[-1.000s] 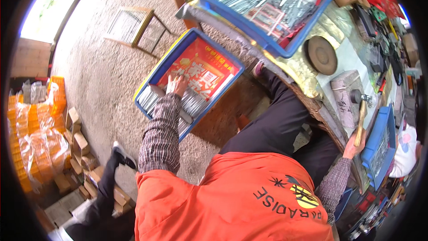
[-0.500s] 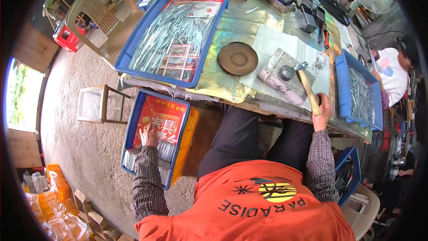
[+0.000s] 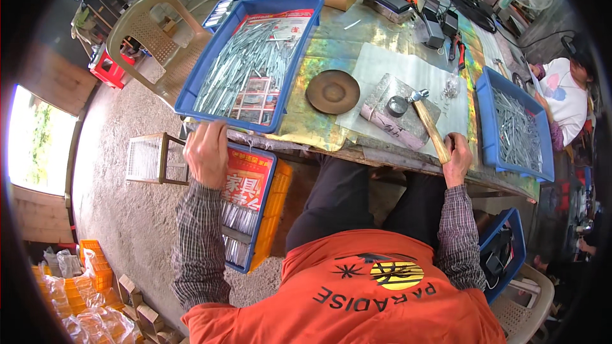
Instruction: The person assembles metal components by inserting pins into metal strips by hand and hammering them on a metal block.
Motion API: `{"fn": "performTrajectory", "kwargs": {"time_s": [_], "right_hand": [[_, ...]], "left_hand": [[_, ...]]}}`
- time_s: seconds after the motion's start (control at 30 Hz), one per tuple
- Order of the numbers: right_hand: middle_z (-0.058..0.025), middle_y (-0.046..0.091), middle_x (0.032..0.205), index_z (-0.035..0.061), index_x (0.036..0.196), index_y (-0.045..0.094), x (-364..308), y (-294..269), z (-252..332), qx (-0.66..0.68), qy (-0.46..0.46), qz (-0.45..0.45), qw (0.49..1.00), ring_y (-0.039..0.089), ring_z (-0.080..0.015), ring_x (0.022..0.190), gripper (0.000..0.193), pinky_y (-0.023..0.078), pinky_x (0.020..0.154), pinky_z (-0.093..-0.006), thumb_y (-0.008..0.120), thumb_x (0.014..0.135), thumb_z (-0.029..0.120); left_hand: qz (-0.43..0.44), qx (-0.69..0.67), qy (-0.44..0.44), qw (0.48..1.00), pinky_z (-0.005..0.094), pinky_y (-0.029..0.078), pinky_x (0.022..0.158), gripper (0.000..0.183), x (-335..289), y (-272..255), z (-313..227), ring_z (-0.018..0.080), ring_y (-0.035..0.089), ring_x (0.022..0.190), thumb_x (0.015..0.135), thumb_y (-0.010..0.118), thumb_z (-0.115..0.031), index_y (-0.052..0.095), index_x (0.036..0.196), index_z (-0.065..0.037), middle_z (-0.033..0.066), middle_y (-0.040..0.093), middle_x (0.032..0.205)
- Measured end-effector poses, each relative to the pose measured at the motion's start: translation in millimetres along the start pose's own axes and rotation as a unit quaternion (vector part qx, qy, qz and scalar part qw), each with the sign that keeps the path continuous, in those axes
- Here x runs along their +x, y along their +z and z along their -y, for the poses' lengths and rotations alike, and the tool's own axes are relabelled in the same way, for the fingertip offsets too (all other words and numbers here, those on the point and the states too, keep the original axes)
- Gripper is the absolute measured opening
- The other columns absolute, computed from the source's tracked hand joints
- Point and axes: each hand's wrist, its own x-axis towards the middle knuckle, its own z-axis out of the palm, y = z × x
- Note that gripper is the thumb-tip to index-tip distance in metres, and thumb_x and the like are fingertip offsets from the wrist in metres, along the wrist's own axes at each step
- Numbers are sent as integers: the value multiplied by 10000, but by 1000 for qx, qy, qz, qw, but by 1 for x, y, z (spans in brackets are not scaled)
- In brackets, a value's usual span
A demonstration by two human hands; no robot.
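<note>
My left hand is at the table's front left edge, by the near corner of a large blue tray of thin silvery metal strips. Its fingers bend away and their tips are hidden, so whether it holds anything is unclear. Below it, a lower blue tray carries red printed paper and a row of shiny metal pieces. My right hand is closed at the handle end of a wooden-handled hammer. The hammer's head lies beside a dark round metal piece on a stone block.
A brown round dish sits left of the block. At right stands another blue tray of metal strips, with a person beyond. Boxes, cables and red-handled pliers crowd the far side. A plastic chair stands left.
My left hand has risen from the lower tray to the table's front edge. My right hand stays by the hammer handle. The view has shifted slightly.
</note>
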Motion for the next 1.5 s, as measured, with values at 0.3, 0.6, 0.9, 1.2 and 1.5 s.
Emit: {"fn": "performTrajectory", "kwargs": {"time_s": [0.3,0.6,0.9,1.2,1.5], "right_hand": [[-144,593,795,7,841,591,-1,-1,2,20,-12,-5,1000,574,-318,724,60,435,633,-389,588,803,52],[-154,589,788,-4,840,593,-1,-3,3,28,-16,-3,999,570,-330,715,65,436,630,-396,594,794,42],[-144,581,767,9,834,593,-1,-2,4,43,3,-10,999,568,-316,704,54,437,621,-392,598,791,43],[-140,557,737,15,800,568,2,-7,7,35,-11,-9,999,547,-328,716,36,420,630,-419,586,780,38],[-121,540,724,40,793,562,12,-9,1,46,-15,25,999,555,-329,668,59,428,578,-409,613,774,62]], "left_hand": [[264,4,-94,960,360,495,651,127,64,86,30,277,643,722,740,654,-140,668,814,-37,128,656,754],[308,16,-124,943,362,509,669,127,97,129,32,246,652,720,697,683,-180,691,796,-100,89,664,712],[337,56,-185,922,429,500,796,235,107,165,29,346,635,905,734,623,-238,695,895,-83,210,655,921],[284,25,-147,947,419,516,683,187,105,173,32,320,653,719,590,677,-222,672,689,-64,162,649,693],[215,69,-67,972,454,485,639,207,101,185,50,389,622,711,654,623,-199,636,697,3,243,613,726]]}}
